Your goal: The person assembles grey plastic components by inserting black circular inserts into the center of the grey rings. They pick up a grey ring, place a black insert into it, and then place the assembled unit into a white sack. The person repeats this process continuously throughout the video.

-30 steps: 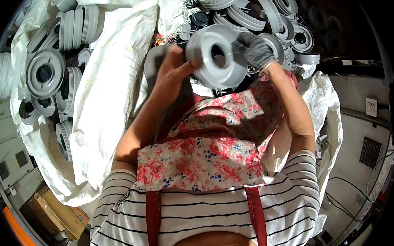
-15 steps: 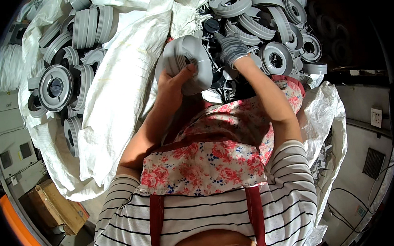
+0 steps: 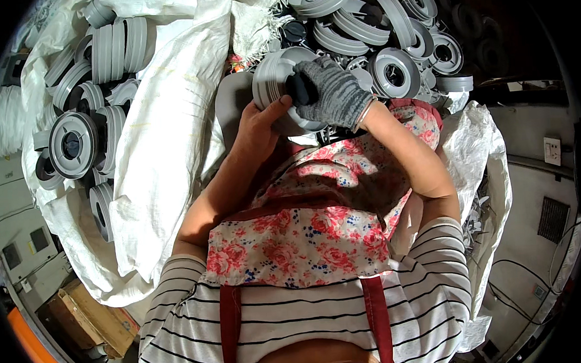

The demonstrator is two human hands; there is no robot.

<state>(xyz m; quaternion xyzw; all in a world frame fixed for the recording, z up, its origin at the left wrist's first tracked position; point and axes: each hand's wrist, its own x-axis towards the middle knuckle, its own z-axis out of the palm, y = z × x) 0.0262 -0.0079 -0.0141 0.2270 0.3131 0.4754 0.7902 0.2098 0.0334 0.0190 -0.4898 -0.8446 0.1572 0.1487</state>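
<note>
At the bottom of the frame is a striped shirt, with a floral apron above it. In the upper middle, the bare left hand is clamped on a grey ring, thumb on the near side and the other fingers hidden behind it. The gloved right hand comes in from the right, its fingers closed on a black piece at the ring's centre; whether the piece is seated in the ring I cannot tell. A white sack drapes down the left of the frame, with stacked grey rings at upper left. Farther off, loose grey rings pile up at upper right.
</note>
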